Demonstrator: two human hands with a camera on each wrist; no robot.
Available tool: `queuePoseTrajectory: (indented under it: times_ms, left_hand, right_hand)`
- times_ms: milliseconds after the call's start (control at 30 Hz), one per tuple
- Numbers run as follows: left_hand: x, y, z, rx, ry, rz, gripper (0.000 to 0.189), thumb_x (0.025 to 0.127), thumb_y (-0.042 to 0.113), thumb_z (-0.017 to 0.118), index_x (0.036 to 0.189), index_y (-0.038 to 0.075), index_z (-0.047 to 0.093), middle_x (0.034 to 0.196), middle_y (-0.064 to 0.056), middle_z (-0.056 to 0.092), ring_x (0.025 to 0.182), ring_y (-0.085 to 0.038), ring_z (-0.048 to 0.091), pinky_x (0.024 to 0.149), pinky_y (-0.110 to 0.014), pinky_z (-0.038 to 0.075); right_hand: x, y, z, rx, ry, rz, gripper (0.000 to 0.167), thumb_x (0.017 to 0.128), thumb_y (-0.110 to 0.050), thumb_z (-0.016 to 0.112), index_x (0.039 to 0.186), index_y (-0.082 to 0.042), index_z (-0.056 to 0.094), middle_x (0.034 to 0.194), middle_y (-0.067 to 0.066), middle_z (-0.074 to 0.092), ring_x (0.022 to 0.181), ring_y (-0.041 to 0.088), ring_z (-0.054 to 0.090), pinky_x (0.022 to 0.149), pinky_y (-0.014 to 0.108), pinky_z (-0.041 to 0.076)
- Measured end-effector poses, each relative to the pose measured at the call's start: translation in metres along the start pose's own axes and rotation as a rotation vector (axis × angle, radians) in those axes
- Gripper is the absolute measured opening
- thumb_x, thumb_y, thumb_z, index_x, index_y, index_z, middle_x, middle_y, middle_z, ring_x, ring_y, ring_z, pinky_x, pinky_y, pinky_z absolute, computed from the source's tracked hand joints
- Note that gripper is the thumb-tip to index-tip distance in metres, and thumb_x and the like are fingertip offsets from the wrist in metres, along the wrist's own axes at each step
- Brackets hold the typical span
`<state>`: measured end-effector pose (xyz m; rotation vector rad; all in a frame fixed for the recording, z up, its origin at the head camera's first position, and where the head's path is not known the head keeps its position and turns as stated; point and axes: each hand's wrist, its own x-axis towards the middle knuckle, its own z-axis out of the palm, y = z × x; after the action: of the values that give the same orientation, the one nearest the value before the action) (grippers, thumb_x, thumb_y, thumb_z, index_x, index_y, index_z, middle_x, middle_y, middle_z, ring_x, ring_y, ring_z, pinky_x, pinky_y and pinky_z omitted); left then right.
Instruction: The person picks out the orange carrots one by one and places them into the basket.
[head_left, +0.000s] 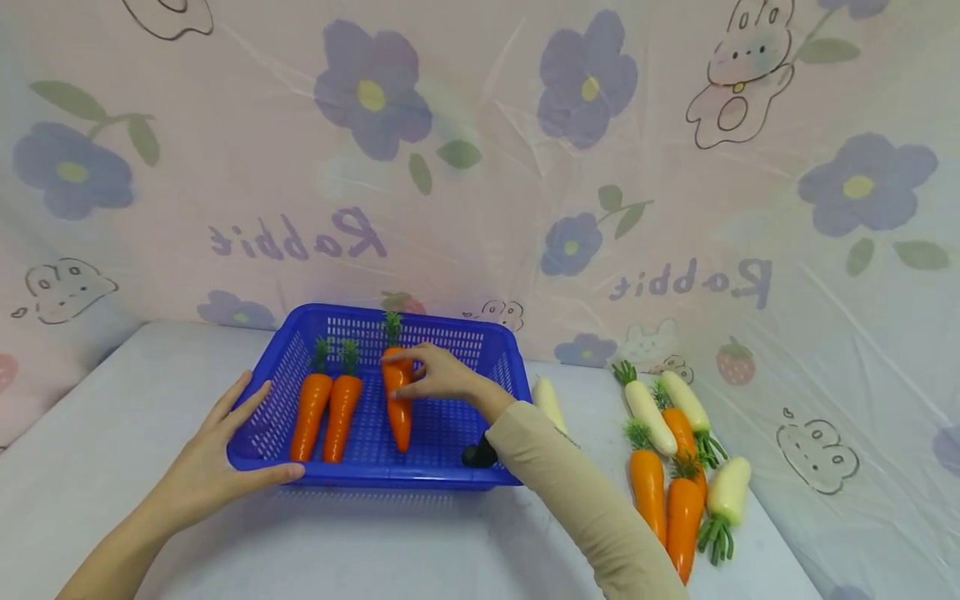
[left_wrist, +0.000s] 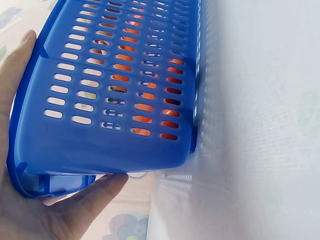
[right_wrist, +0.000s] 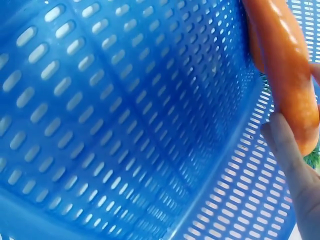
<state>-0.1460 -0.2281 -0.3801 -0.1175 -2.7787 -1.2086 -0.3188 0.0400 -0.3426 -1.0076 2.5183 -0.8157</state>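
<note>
My left hand point(head_left: 208, 467) grips the front left corner of a blue plastic basket point(head_left: 375, 475), thumb over the front rim and fingers along the left side. In the left wrist view the perforated basket wall point(left_wrist: 105, 150) fills much of the frame. Over the basket floor, my right hand point(head_left: 444, 375) pinches an orange carrot point(head_left: 401, 421) between thumb and fingers near its leafy top, tip toward me. Left of it, two more carrots, one outer point(head_left: 309, 417) and one inner point(head_left: 343, 417), lie side by side inside. The right wrist view shows the pinched carrot point(right_wrist: 287, 65) up close.
Right of the basket lie several carrots point(head_left: 647, 483) and white radishes point(head_left: 651, 417) in a loose group on the white table point(head_left: 300, 550). Another white radish point(head_left: 549, 402) lies beside the basket's right wall, partly behind my sleeve. A dark object point(head_left: 480, 454) shows under my right wrist.
</note>
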Motion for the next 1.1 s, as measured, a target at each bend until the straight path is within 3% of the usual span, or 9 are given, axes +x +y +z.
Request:
queuePoseTrajectory:
  times_ms: [233,467,767,900,1100]
  left_hand:
    - [-0.0004,-0.0005,0.0005,-0.001,0.004,-0.002,0.108,0.074,0.040,0.080,0.156,0.017,0.012,0.162,-0.011,-0.009,0.137,-0.059,0.009,0.088,-0.084,0.023]
    - [-0.0004,0.0011,0.0015,-0.007,0.002,-0.009,0.108,0.075,0.040,0.080,0.156,0.018,0.012,0.162,-0.012,-0.009,0.137,-0.060,0.009,0.088,-0.084,0.023]
    - [-0.0014,0.0014,0.0009,-0.002,0.006,0.000,0.108,0.075,0.040,0.080,0.156,0.018,0.012,0.162,-0.012,-0.009,0.137,-0.060,0.009,0.087,-0.084,0.023]
    - [-0.0016,0.0009,0.0011,0.001,0.004,-0.004,0.108,0.075,0.040,0.079,0.156,0.018,0.011,0.162,-0.012,-0.010,0.137,-0.060,0.010,0.086,-0.084,0.024]
    - [-0.0017,0.0006,0.0014,0.001,0.000,-0.006,0.108,0.075,0.040,0.079,0.156,0.018,0.011,0.162,-0.012,-0.010,0.137,-0.060,0.009,0.086,-0.084,0.024]
  right_hand:
    - [0.0061,0.0007,0.0044,0.054,-0.061,0.024,0.048,0.085,-0.025,0.072,0.131,-0.015,0.061,0.136,0.007,0.057,0.111,0.024,0.065,0.089,0.030,0.056]
    - [0.0060,-0.0003,0.0047,0.000,-0.240,0.086,0.062,0.084,-0.032,0.072,0.141,-0.022,0.050,0.141,0.009,0.051,0.130,0.024,0.048,0.105,0.039,0.045]
    - [0.0037,-0.0035,0.0064,0.093,-0.407,0.124,0.088,0.083,-0.030,0.074,0.154,-0.025,0.022,0.127,0.007,0.062,0.112,0.012,0.059,0.106,0.035,0.045]
    - [0.0033,-0.0043,0.0085,0.138,-0.464,0.143,0.097,0.082,-0.030,0.075,0.155,-0.027,0.011,0.133,0.005,0.058,0.120,0.014,0.055,0.111,0.038,0.040]
    - [0.0014,-0.0071,0.0094,0.120,-0.550,0.178,0.093,0.083,-0.034,0.072,0.154,-0.037,0.013,0.146,0.002,0.045,0.130,0.012,0.047,0.118,0.046,0.028]
